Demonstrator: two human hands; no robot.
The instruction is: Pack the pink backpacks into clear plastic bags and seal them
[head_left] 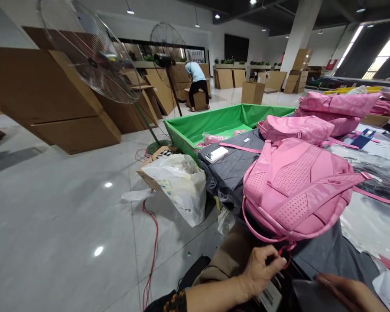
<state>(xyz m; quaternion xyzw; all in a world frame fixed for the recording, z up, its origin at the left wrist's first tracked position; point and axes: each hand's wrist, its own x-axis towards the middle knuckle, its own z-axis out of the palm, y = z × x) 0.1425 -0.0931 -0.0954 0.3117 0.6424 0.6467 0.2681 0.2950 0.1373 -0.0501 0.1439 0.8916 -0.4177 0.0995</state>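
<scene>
A pink backpack lies on its front on a grey cloth-covered table, straps up. My left hand is at the table's near edge, fingers pinched on a thin pink cord or zipper pull hanging from the backpack's bottom. A white paper tag sits just under that hand. My right hand lies low at the bottom right on dark fabric, fingers stretched out and blurred, holding nothing I can see.
More pink backpacks are stacked behind. A white phone lies on the cloth. A green bin, a white bag, a red cable, standing fans, cardboard boxes and a distant bending person surround the table.
</scene>
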